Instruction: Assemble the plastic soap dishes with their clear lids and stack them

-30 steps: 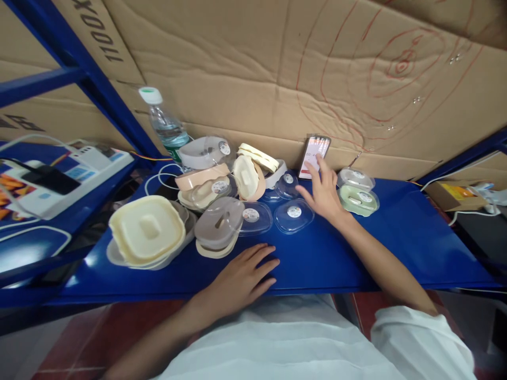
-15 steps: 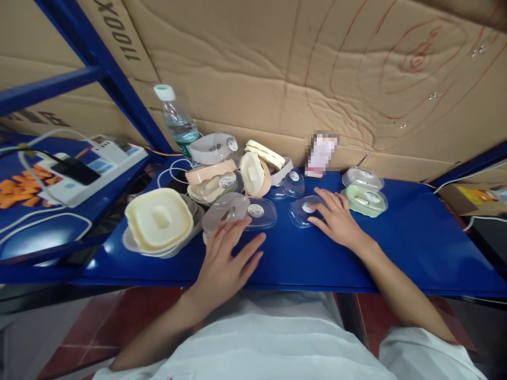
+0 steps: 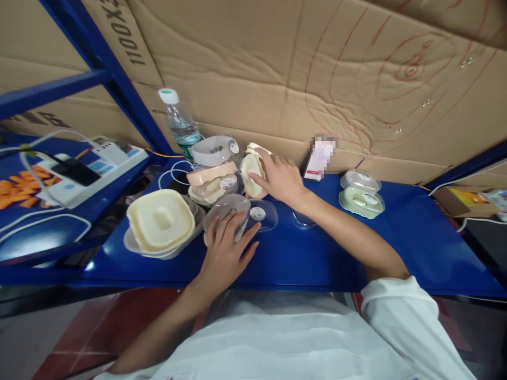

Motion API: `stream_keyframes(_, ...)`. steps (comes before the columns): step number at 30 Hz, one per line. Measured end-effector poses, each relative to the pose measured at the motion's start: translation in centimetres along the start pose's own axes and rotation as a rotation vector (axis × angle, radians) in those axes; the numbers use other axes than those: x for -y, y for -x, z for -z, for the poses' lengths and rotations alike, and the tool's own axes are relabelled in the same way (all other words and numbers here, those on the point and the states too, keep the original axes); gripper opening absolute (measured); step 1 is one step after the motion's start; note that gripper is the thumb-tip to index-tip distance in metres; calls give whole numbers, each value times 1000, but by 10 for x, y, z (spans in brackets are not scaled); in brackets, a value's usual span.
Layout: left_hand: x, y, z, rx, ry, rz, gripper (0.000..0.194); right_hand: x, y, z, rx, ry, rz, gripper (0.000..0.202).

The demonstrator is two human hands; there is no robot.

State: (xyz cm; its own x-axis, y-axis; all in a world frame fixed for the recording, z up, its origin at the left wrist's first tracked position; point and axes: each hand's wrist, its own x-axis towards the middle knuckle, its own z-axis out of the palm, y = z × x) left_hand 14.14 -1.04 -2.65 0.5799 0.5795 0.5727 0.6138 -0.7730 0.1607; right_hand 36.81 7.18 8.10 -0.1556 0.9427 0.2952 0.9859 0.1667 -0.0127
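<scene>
My left hand [image 3: 227, 247] lies with fingers spread over a clear plastic lid [image 3: 233, 203] and a pale dish under it. Another clear lid [image 3: 266, 215] with a round sticker lies just right of its fingertips. My right hand [image 3: 283, 179] reaches left across the table, thumb and fingers apart over a cream oval dish [image 3: 252, 174]. I cannot tell whether it touches the dish. Beneath my right forearm, a clear lid [image 3: 301, 219] shows in part. Left of my left hand, a large cream square dish [image 3: 163, 219] sits stacked on paler ones.
A green lidded dish [image 3: 361, 203] stands at the right, a clear lid [image 3: 359, 182] behind it. At the back are a phone [image 3: 319, 158], a water bottle [image 3: 182, 126] and a peach dish [image 3: 212, 174]. A power strip [image 3: 114, 163] and orange pieces [image 3: 24, 187] lie left.
My right hand has left the clear lid at the right and moved left to the cream dishes. My left hand has stayed close to the same spot.
</scene>
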Motion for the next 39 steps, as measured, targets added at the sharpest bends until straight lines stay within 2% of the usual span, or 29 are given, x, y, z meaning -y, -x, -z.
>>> stream_keyframes(3,1,1,0,12,3,-6,46,8,-26,-3,72,26,-96,67)
stream_keyframes(7,1,1,0,11,3,-34,45,12,-37,-6,129,51,-121,47)
stream_keyframes(10,2,1,0,8,-7,-36,43,7,-39,2,59,27,-153,47)
stream_keyframes(13,2,1,0,12,-18,-35,44,-16,-35,19,-94,-62,-177,43)
stream_keyframes(15,1,0,0,25,-23,-42,47,-39,-21,30,-214,-168,-150,41)
stream_keyframes(17,-1,-1,1,45,-30,-48,50,-62,8,34,-299,-307,-99,37)
stream_keyframes(20,-4,-2,3,22,-24,-42,54,-82,73,23,-270,-539,-7,27)
stream_keyframes(23,-9,-2,7,-94,55,-116,54,-75,138,0,-235,-627,99,20)
stream_keyframes(26,-11,-1,12,-131,179,-315,43,-55,177,-19,-271,-610,191,25)
stream_keyframes(28,-11,0,14,-91,213,-405,36,-43,185,-26,-264,-595,242,27)
stream_keyframes(30,-10,0,15,-61,209,-427,32,-36,185,-29,-254,-580,269,27)
stream_keyframes(39,-11,2,9,95,198,-507,17,-40,186,-40,-156,-586,323,30)
